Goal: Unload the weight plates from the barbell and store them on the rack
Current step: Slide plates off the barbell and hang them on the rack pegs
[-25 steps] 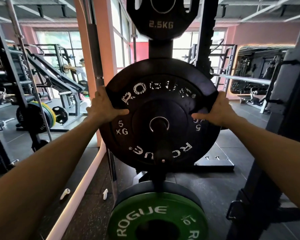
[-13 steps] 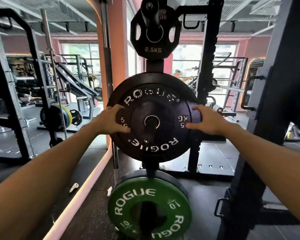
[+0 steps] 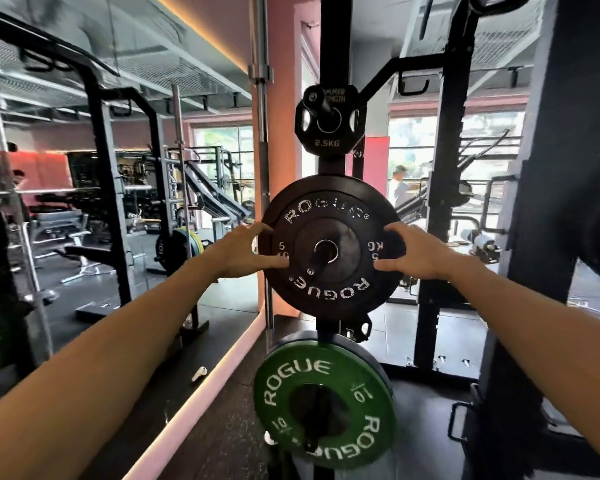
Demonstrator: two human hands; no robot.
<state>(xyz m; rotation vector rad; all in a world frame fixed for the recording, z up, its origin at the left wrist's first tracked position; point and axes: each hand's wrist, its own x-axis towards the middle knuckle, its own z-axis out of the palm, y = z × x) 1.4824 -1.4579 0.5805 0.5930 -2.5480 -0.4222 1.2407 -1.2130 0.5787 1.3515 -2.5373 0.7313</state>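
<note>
A black 5 kg Rogue plate [image 3: 329, 216] sits on the middle peg [image 3: 326, 251] of the black storage rack [image 3: 331, 64], the peg's end showing through its hole. My left hand [image 3: 243, 251] is at the plate's left edge and my right hand [image 3: 420, 252] at its right edge. Both have fingers spread and fairly straight over the front face, not wrapped round the rim. A green 10 kg plate [image 3: 326, 372] hangs on the peg below, and a small black 2.5 kg plate [image 3: 328, 133] on the peg above.
A bare barbell [image 3: 263, 133] stands upright just left of the rack, against a pink pillar. A mirror wall fills the left side. A thick black upright [image 3: 548, 202] rises close on the right. A small white object [image 3: 199, 373] lies on the dark floor.
The black plate slid fully onto the middle peg. My fingers left the rim and now lie spread over its face. My head pulled back and up from the rack.
</note>
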